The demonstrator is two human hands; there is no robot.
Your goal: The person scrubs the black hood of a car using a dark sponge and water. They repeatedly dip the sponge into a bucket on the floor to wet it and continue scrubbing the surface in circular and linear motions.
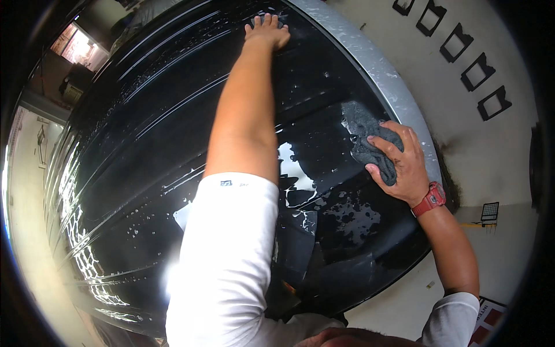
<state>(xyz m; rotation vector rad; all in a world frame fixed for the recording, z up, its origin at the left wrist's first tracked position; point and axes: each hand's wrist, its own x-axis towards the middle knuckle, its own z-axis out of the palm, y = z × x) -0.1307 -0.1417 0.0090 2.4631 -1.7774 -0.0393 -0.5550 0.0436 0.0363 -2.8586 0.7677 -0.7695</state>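
A wet, glossy black car roof [150, 150] fills most of the view, with water drops and suds on it. My left hand [267, 32] is stretched far out across the roof, pressed flat on a grey cloth [282, 23] that barely shows beneath the fingers. My right hand [404, 162], with a red wristwatch [430, 199] on the wrist, grips a second dark grey cloth [361, 130] bunched against the roof near its right edge. Both arms wear white sleeves.
A silver-grey strip [381, 69] of the car runs along the roof's right edge. Beyond it is a pale floor [491, 156] with black painted rectangles [474, 69] and a small dark grid-faced object [489, 211]. A bright doorway [81, 49] shows at upper left.
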